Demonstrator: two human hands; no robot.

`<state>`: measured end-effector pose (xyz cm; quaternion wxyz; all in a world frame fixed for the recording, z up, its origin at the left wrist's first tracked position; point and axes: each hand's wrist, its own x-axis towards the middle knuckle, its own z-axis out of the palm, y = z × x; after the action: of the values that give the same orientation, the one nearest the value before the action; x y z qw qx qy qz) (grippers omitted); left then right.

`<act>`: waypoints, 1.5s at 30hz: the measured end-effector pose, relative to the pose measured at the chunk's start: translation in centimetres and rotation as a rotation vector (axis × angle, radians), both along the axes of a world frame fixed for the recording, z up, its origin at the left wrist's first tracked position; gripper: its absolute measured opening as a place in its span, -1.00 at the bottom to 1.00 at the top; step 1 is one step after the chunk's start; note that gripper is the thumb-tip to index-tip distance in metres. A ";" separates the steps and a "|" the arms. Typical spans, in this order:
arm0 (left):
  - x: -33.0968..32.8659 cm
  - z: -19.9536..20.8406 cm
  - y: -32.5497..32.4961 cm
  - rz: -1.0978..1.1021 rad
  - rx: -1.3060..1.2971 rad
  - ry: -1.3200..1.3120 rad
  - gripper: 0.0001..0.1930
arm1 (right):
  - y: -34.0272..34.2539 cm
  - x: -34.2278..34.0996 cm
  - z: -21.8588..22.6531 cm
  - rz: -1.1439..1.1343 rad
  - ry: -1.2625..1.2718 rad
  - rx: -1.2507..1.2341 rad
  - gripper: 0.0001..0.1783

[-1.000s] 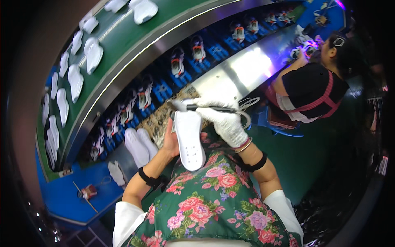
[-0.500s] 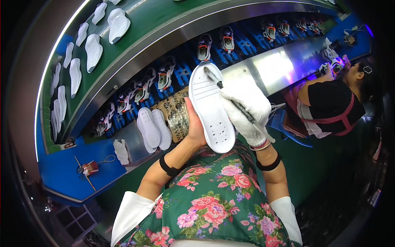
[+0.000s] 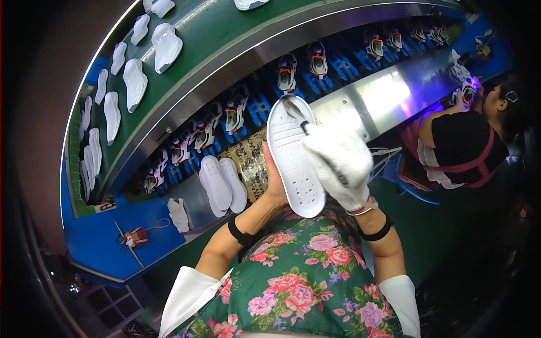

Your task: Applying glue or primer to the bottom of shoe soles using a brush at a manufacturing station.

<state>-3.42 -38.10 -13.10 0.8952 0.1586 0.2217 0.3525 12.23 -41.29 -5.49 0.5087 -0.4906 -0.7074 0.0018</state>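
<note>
A white shoe sole [image 3: 292,155] is held up in front of me, toe end away from me, with grooves across its upper half and small holes near the heel. My bare left hand [image 3: 274,179] grips its left edge, the fingers mostly hidden behind it. My right hand [image 3: 341,163], in a white knit glove, is closed around a brush [image 3: 297,114]. The dark bristles touch the sole's inner face near the toe. Motion smears the glove somewhat, and most of the brush handle is hidden by it.
Two white soles [image 3: 217,187] lie by a patterned wrapped pad [image 3: 252,166] on the metal ledge [image 3: 338,112]. A white glove [image 3: 178,215] rests near a blue table [image 3: 101,236]. Shoe uppers [image 3: 287,73] stand on blue holders beyond; soles line the green belt [image 3: 194,39]. A co-worker [image 3: 459,146] sits right.
The whole view has shifted, so the scene sits slightly lower and farther right. My left hand keeps its grip on the sole; the gloved hand and brush have turned a little against it.
</note>
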 end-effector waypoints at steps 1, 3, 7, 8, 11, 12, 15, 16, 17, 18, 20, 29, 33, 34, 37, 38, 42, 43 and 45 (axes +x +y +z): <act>0.1 0.2 0.2 -0.008 0.024 0.023 0.06 | -0.1 -0.4 0.1 0.020 -0.067 -0.014 -0.65; -1.0 -2.2 0.7 -0.057 0.007 -0.022 0.05 | -0.7 -1.6 0.1 0.160 -0.025 -0.058 -0.66; -0.8 -1.4 1.8 0.084 0.037 0.149 0.05 | -0.4 -0.5 0.4 0.276 0.259 -0.148 -0.73; -0.9 -2.0 2.4 -0.004 0.049 -0.116 0.04 | 0.2 -0.2 -0.1 0.175 0.275 -0.074 -0.76; 0.1 0.0 2.3 0.038 -0.041 -0.156 0.05 | 0.2 0.7 -0.1 0.126 0.038 -0.026 -0.70; 0.2 -0.1 2.4 0.066 -0.081 -0.063 0.07 | 0.0 0.2 -0.5 0.177 0.025 -0.035 -0.70; -1.5 -3.0 2.9 -0.075 -0.003 -0.208 0.04 | -0.8 -0.7 -1.2 0.274 0.054 -0.025 -0.71; -1.5 -3.6 3.5 -0.095 0.095 -0.290 0.03 | -0.9 -0.2 -0.9 0.325 0.221 -0.159 -0.72; -1.6 -4.1 3.7 -0.115 0.193 -0.371 0.01 | -0.9 0.2 -0.8 0.374 0.388 -0.296 -0.73; 0.5 -0.1 2.7 0.192 -0.113 0.014 0.01 | -0.5 0.8 -1.7 0.296 0.425 -0.179 -0.75; 0.0 -1.1 3.0 0.175 -0.103 0.066 0.02 | -0.5 1.1 -0.8 0.187 0.204 -0.085 -0.76; -0.4 -1.9 4.9 -0.062 0.011 -0.198 0.19 | -1.7 1.2 -2.0 0.255 0.174 -0.122 -0.70; 0.6 -1.9 5.1 0.003 -0.040 -0.286 0.11 | -3.1 -0.3 -3.0 0.337 0.070 -0.120 -0.67; 0.4 -2.7 5.4 0.019 0.013 -0.303 0.07 | -3.1 0.0 -2.9 0.390 0.150 -0.156 -0.71; 0.3 -2.6 5.7 0.014 -0.010 -0.310 0.06 | -2.6 1.3 -2.6 0.367 0.323 -0.271 -0.80; 0.3 -2.3 5.6 -0.003 -0.003 -0.263 0.06 | -2.4 1.6 -2.9 0.297 0.257 -0.207 -0.79; 0.8 -1.2 6.9 -0.037 0.081 -0.040 0.06 | -3.3 0.5 -3.7 0.405 0.123 -0.173 -0.76; 0.5 -1.4 7.1 -0.029 0.071 -0.040 0.06 | -3.2 0.8 -3.7 0.413 0.124 -0.184 -0.76; -0.2 -2.0 8.3 -0.176 0.121 -0.082 0.06 | -2.4 1.6 -3.5 0.625 0.413 -0.417 -0.74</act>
<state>-3.65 -29.75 -15.07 0.9199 0.2165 0.1485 0.2912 13.83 -43.68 -8.94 0.5045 -0.3343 -0.6900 0.3969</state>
